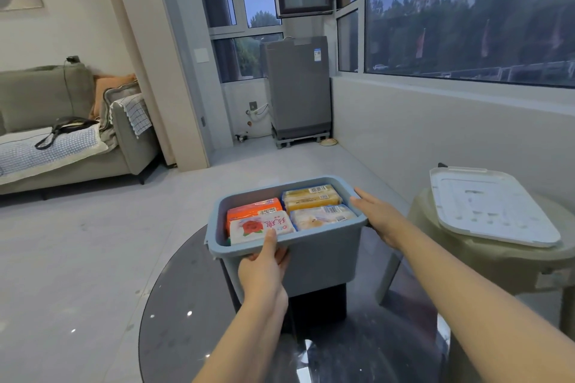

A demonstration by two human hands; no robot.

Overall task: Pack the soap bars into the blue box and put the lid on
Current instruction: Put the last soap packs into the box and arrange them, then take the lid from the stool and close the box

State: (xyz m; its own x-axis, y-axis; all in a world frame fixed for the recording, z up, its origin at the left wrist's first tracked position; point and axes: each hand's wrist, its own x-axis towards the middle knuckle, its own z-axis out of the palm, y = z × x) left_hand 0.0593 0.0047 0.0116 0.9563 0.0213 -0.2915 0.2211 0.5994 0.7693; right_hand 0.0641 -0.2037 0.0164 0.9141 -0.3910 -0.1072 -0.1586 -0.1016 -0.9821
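The blue box [323, 261] is in the middle of the view, above a round dark glass table [180, 314]. Several wrapped soap bars fill it: an orange one [252, 210], a white one with a red rose [259, 225], a yellow one [311, 196] and a pale one [320, 216]. My left hand [264, 270] grips the box's near rim, thumb over the edge. My right hand [378, 214] holds the right rim. The white lid [488, 205] lies apart on a beige stool at the right.
The beige plastic stool [497, 264] stands right of the table, close to the wall under a large window. A grey sofa [62, 121] is at the far left. A grey washing machine [298, 87] stands at the back. Grey floor surrounds the table.
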